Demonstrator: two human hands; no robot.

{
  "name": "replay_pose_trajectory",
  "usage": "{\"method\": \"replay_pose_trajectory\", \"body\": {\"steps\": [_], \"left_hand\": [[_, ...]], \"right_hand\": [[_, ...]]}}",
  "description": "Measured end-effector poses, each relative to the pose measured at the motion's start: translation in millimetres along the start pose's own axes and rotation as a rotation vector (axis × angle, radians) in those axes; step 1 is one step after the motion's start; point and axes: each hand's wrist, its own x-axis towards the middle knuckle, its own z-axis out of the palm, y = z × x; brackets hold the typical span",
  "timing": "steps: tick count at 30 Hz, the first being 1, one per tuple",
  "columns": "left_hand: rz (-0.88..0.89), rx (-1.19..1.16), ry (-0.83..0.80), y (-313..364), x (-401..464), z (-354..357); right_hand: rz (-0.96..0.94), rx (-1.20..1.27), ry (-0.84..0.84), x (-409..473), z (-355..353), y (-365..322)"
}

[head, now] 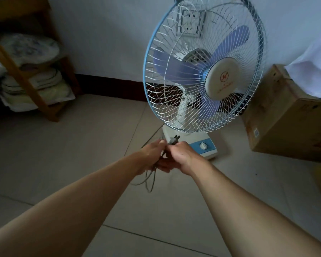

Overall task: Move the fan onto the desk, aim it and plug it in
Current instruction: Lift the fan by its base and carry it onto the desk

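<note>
A white table fan [206, 71] with blue blades and a wire cage stands on the tiled floor, its base [191, 143] with a blue dial panel facing me. Just in front of the base, my right hand [180, 156] grips the dark plug [174, 141], whose prongs stick up above my fingers. Close beside it, my left hand [152, 154] holds the gathered cord [148, 179], which hangs in loops below both hands. A wall socket [190, 23] shows through the cage behind the fan. No desk is in view.
A cardboard box [285, 119] stands right of the fan under a white cloth [315, 58]. A wooden shelf [32, 75] with stacked plates fills the left corner. Open tiled floor [72, 154] lies in front.
</note>
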Motion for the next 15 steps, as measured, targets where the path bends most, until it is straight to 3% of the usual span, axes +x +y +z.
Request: {"method": "replay_pose_trajectory", "body": {"steps": [4, 8, 15], "left_hand": [[-0.099, 0.086, 0.104, 13.9, 2.5, 11.6], [-0.181, 0.049, 0.204, 26.1, 4.3, 7.4], [-0.094, -0.235, 0.296, 8.7, 36.1, 4.3]], "right_hand": [[-0.008, -0.193, 0.020, 7.1, -19.3, 2.1], [0.074, -0.195, 0.069, 15.4, -56.7, 13.2], [0.031, -0.247, 0.255, 51.4, -98.7, 36.4]]}}
